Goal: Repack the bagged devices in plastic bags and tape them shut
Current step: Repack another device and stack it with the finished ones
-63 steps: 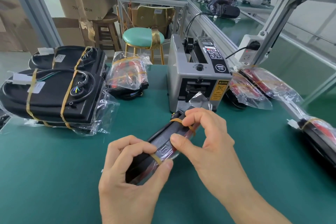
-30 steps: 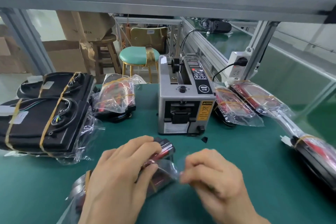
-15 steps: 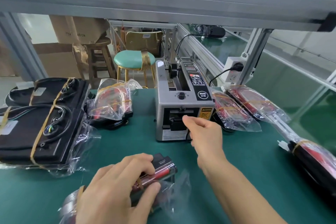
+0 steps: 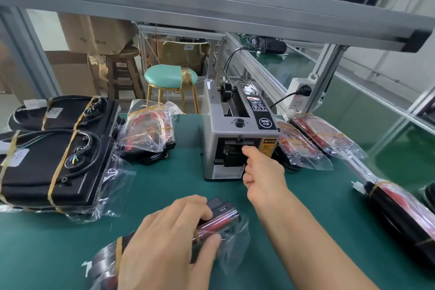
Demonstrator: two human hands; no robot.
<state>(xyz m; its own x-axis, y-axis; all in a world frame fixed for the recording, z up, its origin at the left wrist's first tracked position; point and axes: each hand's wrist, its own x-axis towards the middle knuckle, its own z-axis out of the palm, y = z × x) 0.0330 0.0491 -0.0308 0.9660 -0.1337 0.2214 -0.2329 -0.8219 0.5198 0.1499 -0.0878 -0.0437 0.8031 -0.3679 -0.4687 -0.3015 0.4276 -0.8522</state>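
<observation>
hands first: my left hand [image 4: 164, 242] lies over a bagged device [image 4: 221, 220] on the green tabletop [image 4: 164, 186], fingers curled over its top and thumb against its near side, holding it down. the device is black and red, bound with yellow bands, and sits in a clear plastic bag [image 4: 235, 240] whose loose end puffs out to the right of my thumb. it lies close to me, in front of the tape dispenser [image 4: 237, 134] and well apart from it.

my right hand [image 4: 261, 172] reaches forward to the dispenser's front slot, forefinger and thumb at the opening; whether they pinch a strip of tape i cannot tell, the fingertips being hidden against the dark mouth of the slot.

left of the dispenser sits another bagged red device [image 4: 148, 132], and further left two large black units [image 4: 54, 160] wrapped in plastic and yellow straps, one behind the other. right of the dispenser two more bagged red devices [image 4: 313, 143] lie side by side, and a long black and red one [image 4: 404, 214] lies at the right edge. behind the tabletop stands a stool with a mint seat [image 4: 170, 76], with a wooden stool [image 4: 122, 70] and cardboard boxes [image 4: 94, 30] beyond.
</observation>
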